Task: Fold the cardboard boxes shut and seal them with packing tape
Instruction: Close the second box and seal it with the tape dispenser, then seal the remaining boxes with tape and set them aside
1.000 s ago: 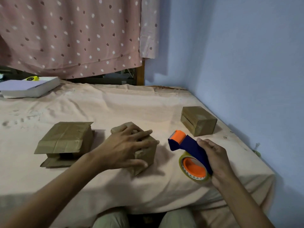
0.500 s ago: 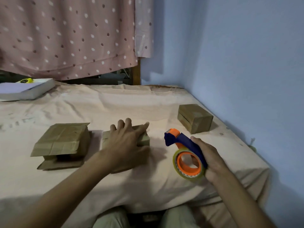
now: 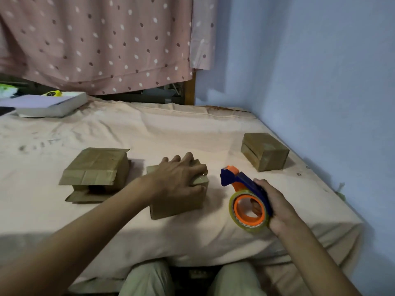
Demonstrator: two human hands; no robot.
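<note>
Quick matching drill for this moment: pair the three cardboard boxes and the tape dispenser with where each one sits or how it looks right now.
Things:
1. left box
2. middle box
3. right box
4. tape dispenser

States:
A. held in the right hand
B. closed, near the wall, untouched
C. flaps open toward the camera
D. under the left hand

Pairs: 1-C, 2-D, 3-B, 4-A

Brown cardboard boxes [image 3: 97, 167]; blue-orange tape dispenser [image 3: 245, 189]; peach sheet [image 3: 171, 129]; pink curtain [image 3: 96, 39], white and dark-red dots; blue wall [image 3: 320, 71].
</note>
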